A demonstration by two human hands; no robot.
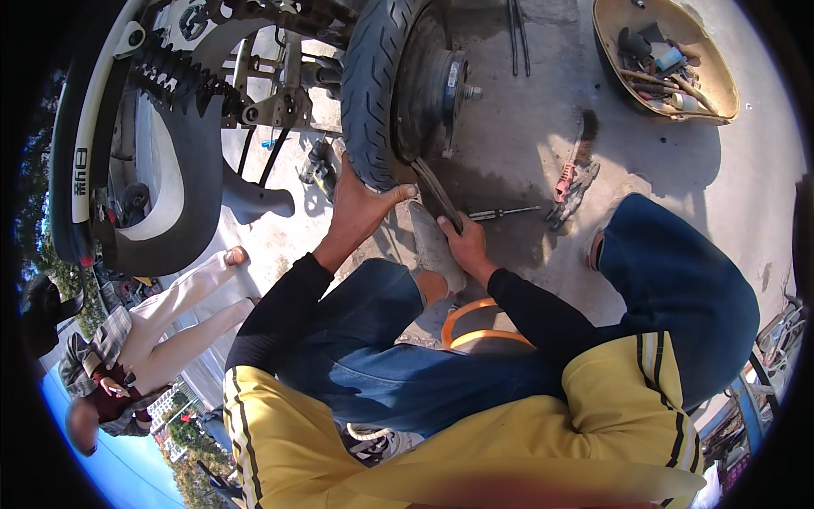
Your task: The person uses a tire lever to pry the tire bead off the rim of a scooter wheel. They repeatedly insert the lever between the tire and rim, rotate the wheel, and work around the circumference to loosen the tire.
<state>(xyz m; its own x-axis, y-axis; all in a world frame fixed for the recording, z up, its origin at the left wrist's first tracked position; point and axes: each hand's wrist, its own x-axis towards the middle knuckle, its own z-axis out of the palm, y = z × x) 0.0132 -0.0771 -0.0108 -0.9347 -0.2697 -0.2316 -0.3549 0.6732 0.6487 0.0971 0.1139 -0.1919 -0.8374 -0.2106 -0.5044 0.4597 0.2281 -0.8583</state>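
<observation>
A black tyre [366, 93] stands on a wheel with a metal hub [441, 93] at upper centre. My left hand [360, 205] grips the tyre's lower left, thumb across its tread and fingers partly hidden. My right hand [465, 242] is wrapped round a long metal bar [439, 190], whose far end meets the rim at the tyre's bottom edge. Beside that hand a screwdriver [509, 212] lies on the concrete, and a red-handled brush [566, 176] is further right. A greenish power tool [317, 170] lies left of the tyre.
A scooter frame [127, 170] fills the upper left. A tan basin [725, 93] of tools is at upper right, near two thin rods [519, 42]. An orange-rimmed round object [462, 318] is between my legs. Another person [148, 339] stands at lower left.
</observation>
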